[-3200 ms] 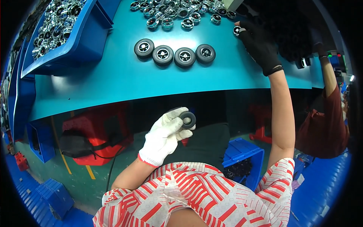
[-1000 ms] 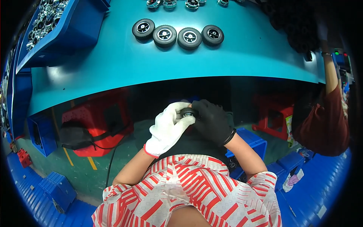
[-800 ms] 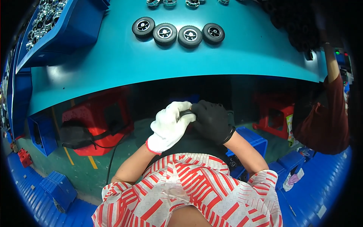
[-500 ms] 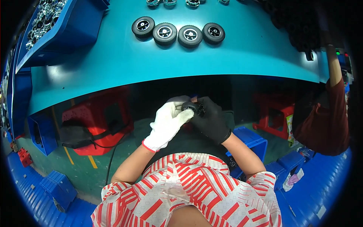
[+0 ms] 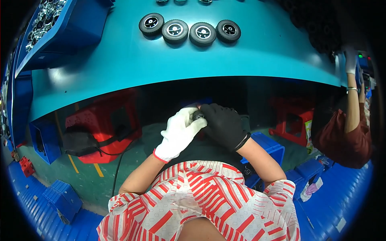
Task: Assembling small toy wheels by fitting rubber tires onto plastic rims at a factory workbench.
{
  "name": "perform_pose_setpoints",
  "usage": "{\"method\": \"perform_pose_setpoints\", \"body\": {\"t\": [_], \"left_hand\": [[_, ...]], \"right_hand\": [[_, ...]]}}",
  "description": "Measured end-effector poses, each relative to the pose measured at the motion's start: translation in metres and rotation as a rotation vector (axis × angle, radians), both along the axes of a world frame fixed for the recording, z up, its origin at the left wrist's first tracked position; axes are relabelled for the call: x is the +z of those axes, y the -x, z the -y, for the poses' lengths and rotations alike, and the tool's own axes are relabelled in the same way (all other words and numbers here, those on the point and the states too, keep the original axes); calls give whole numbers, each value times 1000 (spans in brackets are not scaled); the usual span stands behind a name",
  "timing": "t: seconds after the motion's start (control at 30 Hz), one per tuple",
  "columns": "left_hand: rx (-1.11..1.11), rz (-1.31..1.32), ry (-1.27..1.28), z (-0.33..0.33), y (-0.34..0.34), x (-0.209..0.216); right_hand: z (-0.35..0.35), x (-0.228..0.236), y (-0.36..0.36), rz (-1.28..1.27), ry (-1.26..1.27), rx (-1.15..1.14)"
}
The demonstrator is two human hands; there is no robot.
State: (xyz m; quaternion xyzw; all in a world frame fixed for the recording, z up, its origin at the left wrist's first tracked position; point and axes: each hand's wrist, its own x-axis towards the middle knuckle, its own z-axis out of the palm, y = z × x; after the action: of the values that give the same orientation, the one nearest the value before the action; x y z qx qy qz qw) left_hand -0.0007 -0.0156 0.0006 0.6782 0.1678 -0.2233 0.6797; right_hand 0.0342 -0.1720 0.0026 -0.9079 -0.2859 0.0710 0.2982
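Held between my two gloved hands, off the near edge of the table, is a small black toy wheel [image 5: 198, 115]. My left hand [image 5: 179, 131], in a white glove with a red cuff, pinches it with the thumb on its near side. My right hand [image 5: 223, 125], in a black glove, closes over its right side and hides much of it. Several finished-looking black wheels [image 5: 202, 34] with silver-and-black hubs lie in a row on the teal table [image 5: 193, 62].
A blue bin [image 5: 82, 30] of shiny chrome rings stands at the left. Dark tyres [image 5: 321, 34] are heaped at the far right. Beside them a co-worker's arm [image 5: 353, 104] reaches forward. Red stools [image 5: 102, 120] and a blue crate [image 5: 267, 149] stand below table height.
My right hand has turned and slid over the wheel, covering more of it. At the right, the co-worker's arm and gloved hand have shifted. My view has tilted slightly.
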Motion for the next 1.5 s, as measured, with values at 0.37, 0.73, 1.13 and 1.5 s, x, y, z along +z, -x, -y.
{"method": "perform_pose_setpoints", "body": {"t": [0.37,0.73,1.13,1.5], "left_hand": [[-55,-47,-90,-7,-3,-18],[256,-45,379,-1,9,-32],[6,-29,30,-11,8,-24],[-274,-99,-89,-21,-11,-15]], "right_hand": [[0,-9,5,102,32,41],[14,-25,17,-441,-370,-132],[11,-15,12,-134,104,114],[16,-7,-6,-351,-107,194]]}}
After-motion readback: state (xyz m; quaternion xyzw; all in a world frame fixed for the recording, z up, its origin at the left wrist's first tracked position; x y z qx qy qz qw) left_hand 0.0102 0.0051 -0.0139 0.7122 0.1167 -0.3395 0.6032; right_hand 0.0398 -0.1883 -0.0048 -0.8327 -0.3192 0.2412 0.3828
